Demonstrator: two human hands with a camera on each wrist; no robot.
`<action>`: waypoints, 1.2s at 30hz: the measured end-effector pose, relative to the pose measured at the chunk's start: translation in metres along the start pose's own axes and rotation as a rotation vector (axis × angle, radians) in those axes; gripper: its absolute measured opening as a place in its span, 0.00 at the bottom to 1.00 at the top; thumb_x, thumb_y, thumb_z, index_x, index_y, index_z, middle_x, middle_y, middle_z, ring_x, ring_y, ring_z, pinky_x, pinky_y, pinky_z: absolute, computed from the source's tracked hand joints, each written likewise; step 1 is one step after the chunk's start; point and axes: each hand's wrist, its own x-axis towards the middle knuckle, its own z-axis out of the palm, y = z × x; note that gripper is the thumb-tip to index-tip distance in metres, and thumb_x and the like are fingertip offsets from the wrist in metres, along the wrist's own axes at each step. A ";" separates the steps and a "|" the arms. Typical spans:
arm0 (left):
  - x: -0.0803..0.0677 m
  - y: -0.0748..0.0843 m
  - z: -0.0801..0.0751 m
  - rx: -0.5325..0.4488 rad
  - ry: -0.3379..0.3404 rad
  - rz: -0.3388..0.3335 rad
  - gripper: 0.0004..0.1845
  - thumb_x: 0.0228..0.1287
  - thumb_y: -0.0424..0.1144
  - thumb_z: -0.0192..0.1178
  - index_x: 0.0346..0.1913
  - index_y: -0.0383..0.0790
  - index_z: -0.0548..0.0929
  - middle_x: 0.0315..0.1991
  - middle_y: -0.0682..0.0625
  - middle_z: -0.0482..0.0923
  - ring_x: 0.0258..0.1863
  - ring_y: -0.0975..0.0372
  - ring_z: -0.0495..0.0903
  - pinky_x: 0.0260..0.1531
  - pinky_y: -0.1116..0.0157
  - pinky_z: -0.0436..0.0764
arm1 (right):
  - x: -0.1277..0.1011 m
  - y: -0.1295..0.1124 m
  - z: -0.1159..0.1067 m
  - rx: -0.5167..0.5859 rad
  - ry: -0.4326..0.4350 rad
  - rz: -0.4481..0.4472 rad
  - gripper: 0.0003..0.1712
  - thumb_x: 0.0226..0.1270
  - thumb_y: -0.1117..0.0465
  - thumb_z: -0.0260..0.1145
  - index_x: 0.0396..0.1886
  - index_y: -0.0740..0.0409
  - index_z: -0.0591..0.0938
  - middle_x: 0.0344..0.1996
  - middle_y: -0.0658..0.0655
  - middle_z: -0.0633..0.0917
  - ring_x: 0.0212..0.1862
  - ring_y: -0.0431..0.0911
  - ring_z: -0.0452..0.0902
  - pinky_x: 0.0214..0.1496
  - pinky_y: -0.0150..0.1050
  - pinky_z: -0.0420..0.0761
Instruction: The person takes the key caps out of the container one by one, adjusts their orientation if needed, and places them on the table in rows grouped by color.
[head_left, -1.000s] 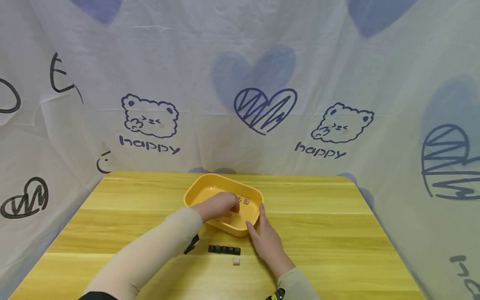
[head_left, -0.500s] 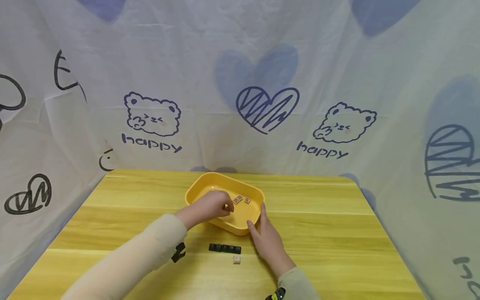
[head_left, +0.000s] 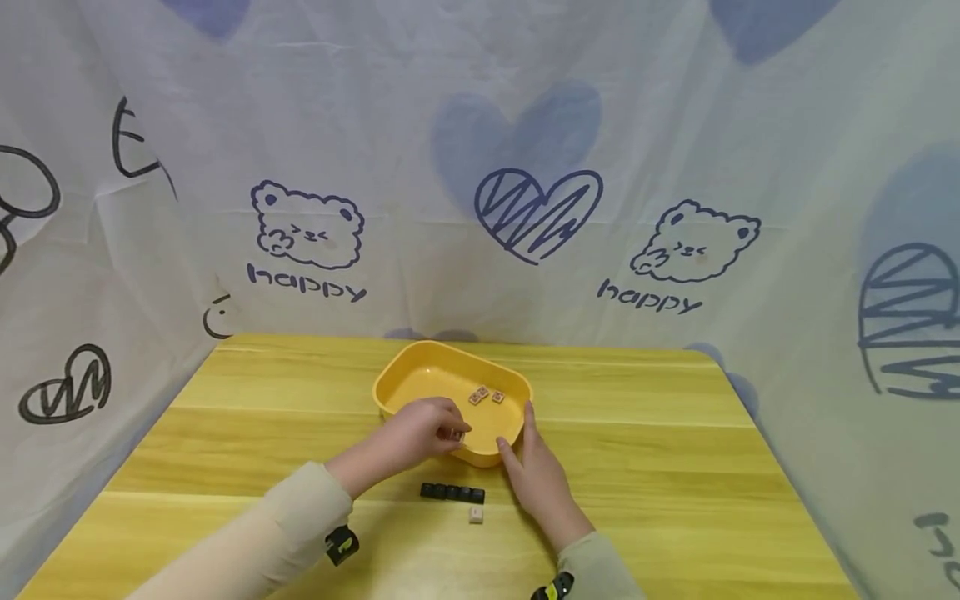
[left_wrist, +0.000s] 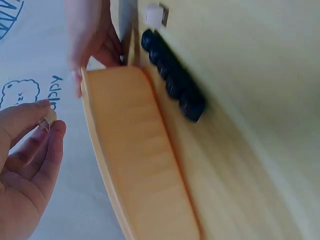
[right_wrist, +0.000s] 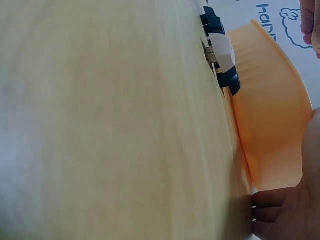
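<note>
My left hand (head_left: 420, 429) pinches a small pale keycap (left_wrist: 48, 120) between thumb and fingertips, over the near side of a yellow plastic tray (head_left: 420, 354). At the tray's right end, my right hand (head_left: 542, 479) holds the corner, its thumb at the rim and its fingers along the outer wall. Inside the tray lie a few pale keycaps (head_left: 498, 397), their undersides up. In front of it, several black keycaps (head_left: 452, 492) stand side by side in a row on the table. A single white keycap (head_left: 476, 516) sits just below the row's right end.
The wood-grain table (head_left: 660, 450) reaches back to a white cloth (head_left: 420, 275) printed with hearts and bears, which also hangs at both sides. A dark strap (head_left: 342, 544) is on the left sleeve, another strap (head_left: 553, 587) on the right.
My left hand has come out from deep in the tray toward its near rim, and a pinched keycap now shows. The right hand stays at the tray's corner.
</note>
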 end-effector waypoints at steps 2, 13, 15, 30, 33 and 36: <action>-0.006 0.003 0.003 -0.032 0.019 0.001 0.09 0.57 0.30 0.70 0.41 0.37 0.89 0.37 0.53 0.79 0.34 0.64 0.78 0.36 0.69 0.80 | -0.001 0.001 0.000 0.002 0.004 -0.001 0.45 0.76 0.43 0.51 0.78 0.60 0.42 0.70 0.68 0.64 0.66 0.61 0.65 0.65 0.55 0.66; -0.031 0.011 0.024 -0.154 -0.014 -0.045 0.10 0.56 0.35 0.71 0.43 0.42 0.89 0.33 0.59 0.75 0.32 0.63 0.76 0.32 0.69 0.76 | 0.000 0.001 -0.001 -0.002 0.002 -0.026 0.45 0.76 0.41 0.49 0.78 0.62 0.43 0.70 0.68 0.64 0.67 0.60 0.65 0.66 0.54 0.66; -0.034 0.010 0.029 -0.142 -0.024 -0.047 0.10 0.56 0.35 0.71 0.43 0.42 0.89 0.34 0.60 0.77 0.33 0.65 0.77 0.33 0.69 0.77 | 0.000 0.000 -0.001 -0.002 0.000 -0.024 0.45 0.76 0.41 0.49 0.78 0.61 0.43 0.70 0.68 0.64 0.67 0.60 0.65 0.66 0.54 0.65; -0.043 0.010 0.054 -0.173 0.036 -0.195 0.09 0.49 0.29 0.73 0.35 0.39 0.88 0.32 0.54 0.85 0.32 0.64 0.83 0.36 0.66 0.81 | -0.001 0.000 -0.001 -0.001 -0.004 -0.009 0.46 0.76 0.41 0.49 0.78 0.59 0.41 0.70 0.67 0.63 0.67 0.61 0.64 0.67 0.54 0.64; -0.044 0.011 0.059 -0.186 0.021 -0.215 0.08 0.49 0.30 0.74 0.35 0.39 0.89 0.32 0.53 0.86 0.32 0.66 0.83 0.36 0.67 0.81 | 0.000 0.000 0.000 -0.001 -0.002 -0.009 0.45 0.76 0.42 0.49 0.78 0.59 0.41 0.70 0.68 0.63 0.67 0.62 0.65 0.66 0.55 0.64; -0.046 0.013 0.063 -0.165 0.023 -0.215 0.07 0.50 0.32 0.73 0.34 0.39 0.89 0.31 0.53 0.86 0.30 0.67 0.82 0.35 0.68 0.81 | 0.000 0.001 0.000 0.000 -0.003 -0.005 0.45 0.76 0.42 0.50 0.78 0.58 0.41 0.70 0.68 0.63 0.67 0.62 0.65 0.66 0.55 0.64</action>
